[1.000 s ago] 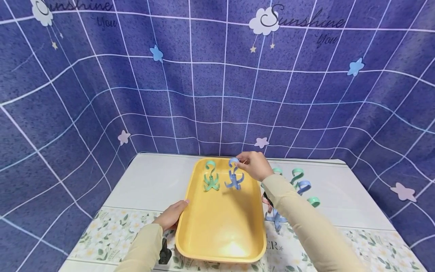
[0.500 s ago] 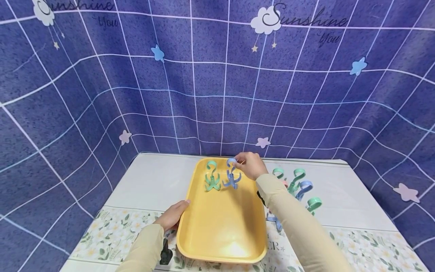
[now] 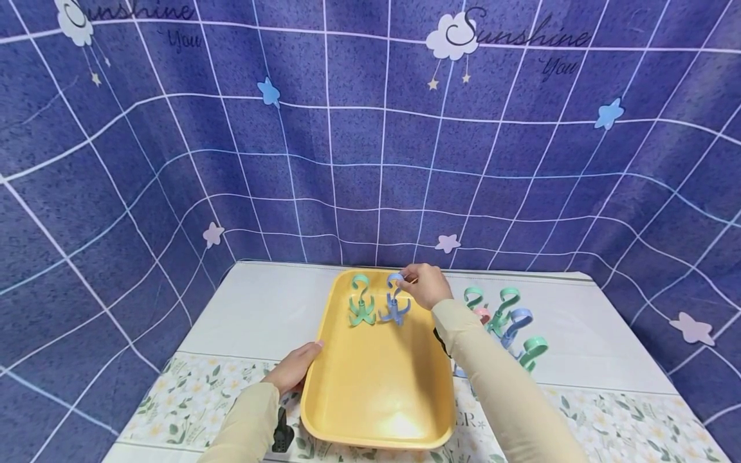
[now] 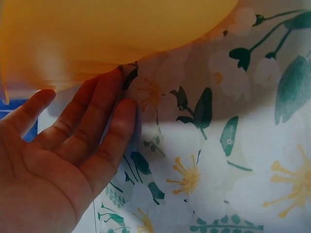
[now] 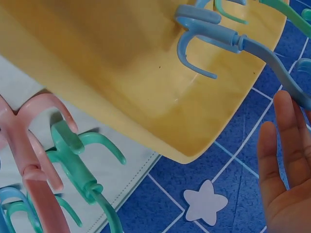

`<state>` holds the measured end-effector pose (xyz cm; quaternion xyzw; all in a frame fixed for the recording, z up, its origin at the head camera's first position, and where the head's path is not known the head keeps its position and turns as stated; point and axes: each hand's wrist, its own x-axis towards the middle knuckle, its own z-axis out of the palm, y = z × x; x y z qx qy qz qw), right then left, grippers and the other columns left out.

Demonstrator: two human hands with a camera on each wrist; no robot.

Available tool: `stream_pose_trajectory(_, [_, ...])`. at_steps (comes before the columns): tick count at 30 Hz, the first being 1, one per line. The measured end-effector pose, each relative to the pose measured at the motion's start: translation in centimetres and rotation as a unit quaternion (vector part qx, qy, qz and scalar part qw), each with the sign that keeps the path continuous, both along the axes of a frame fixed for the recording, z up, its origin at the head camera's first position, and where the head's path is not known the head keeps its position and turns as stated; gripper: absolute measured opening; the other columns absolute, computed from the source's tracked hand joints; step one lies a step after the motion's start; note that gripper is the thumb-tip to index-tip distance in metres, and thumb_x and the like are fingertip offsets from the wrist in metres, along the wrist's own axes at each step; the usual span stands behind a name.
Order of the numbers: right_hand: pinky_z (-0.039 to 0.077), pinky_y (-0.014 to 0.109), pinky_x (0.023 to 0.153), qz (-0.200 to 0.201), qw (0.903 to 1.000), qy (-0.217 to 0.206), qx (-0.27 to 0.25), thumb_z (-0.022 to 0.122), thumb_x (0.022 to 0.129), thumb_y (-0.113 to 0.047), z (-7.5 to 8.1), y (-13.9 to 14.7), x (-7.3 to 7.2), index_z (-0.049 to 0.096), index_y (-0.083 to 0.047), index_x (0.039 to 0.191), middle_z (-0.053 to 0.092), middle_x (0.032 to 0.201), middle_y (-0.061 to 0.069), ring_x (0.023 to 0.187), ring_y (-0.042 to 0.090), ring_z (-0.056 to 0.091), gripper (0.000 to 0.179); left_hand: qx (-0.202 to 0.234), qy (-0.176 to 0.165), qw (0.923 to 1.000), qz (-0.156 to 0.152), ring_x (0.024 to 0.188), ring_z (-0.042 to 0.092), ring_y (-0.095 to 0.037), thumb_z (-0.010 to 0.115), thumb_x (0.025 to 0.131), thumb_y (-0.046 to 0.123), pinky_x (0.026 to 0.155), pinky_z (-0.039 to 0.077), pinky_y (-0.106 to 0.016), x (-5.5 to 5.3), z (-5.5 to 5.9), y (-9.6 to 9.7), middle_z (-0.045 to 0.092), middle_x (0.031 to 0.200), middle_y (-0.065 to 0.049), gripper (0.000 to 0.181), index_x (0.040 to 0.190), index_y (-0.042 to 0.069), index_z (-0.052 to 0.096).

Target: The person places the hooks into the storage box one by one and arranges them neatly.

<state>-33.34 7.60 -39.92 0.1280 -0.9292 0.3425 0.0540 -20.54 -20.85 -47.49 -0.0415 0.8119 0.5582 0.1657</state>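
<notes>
My right hand (image 3: 427,287) pinches the curled top of a blue multi-prong hook (image 3: 395,310) over the tray's far end. In the right wrist view, this blue hook (image 5: 214,31) has its curved neck at my fingertips, and its contact points are partly cut off by the frame edge. A green multi-prong hook (image 3: 362,308) stands just left of it in the yellow tray (image 3: 376,386). At the tray's left rim, my left hand (image 3: 294,366) holds the side. The left wrist view shows its fingers (image 4: 104,92) reaching under the tray's edge, fingertips partly hidden.
Several more hooks lie right of the tray, including a green hook (image 3: 532,350) and a blue hook (image 3: 517,321); my right sleeve covers some. A pink hook (image 5: 29,160) shows in the right wrist view. A blue patterned curtain (image 3: 370,161) stands behind the table (image 3: 255,302).
My right hand has shifted slightly left and then a little lower with the blue hook, ending nearer the green one. The left hand and tray look unmoved.
</notes>
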Motion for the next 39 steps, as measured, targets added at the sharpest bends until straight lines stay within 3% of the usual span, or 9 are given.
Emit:
stream_pose_trajectory(13, [0.055,0.044,0.085,-0.004,0.9999,0.010,-0.012,0.078,0.092,-0.019,-1.2,0.1,-0.2,0.078,-0.008,0.104,0.076,0.093,0.004,0.088,0.023,0.072,0.016,0.002,0.002,1.0000,-0.003,0.080,0.071,-0.026,0.037,0.112,0.040,0.068,0.060,-0.041,0.0,0.0,0.2,0.070,0.096,-0.013,0.058,0.144,-0.007,0.044])
stream_pose_trajectory(29, [0.056,0.043,0.085,-0.006,0.9999,0.001,-0.015,0.078,0.092,-0.018,-1.0,0.4,0.0,0.078,-0.006,0.106,0.077,0.095,0.007,0.089,0.024,0.073,0.018,0.003,0.005,0.9999,-0.010,0.076,0.071,-0.026,0.037,0.112,0.041,0.064,0.059,-0.039,0.0,-0.1,0.0,0.070,0.093,-0.013,0.058,0.143,-0.007,0.045])
stream_pose_trajectory(39, [0.056,0.043,0.085,0.010,0.9999,0.002,0.003,0.076,0.094,-0.020,-0.9,0.7,0.1,0.074,-0.007,0.120,0.076,0.103,0.010,0.088,0.025,0.073,0.028,0.001,0.004,1.0000,0.000,0.079,0.071,-0.026,0.037,0.111,0.041,0.066,0.060,-0.040,0.0,-0.1,0.0,0.070,0.096,-0.013,0.058,0.143,-0.007,0.045])
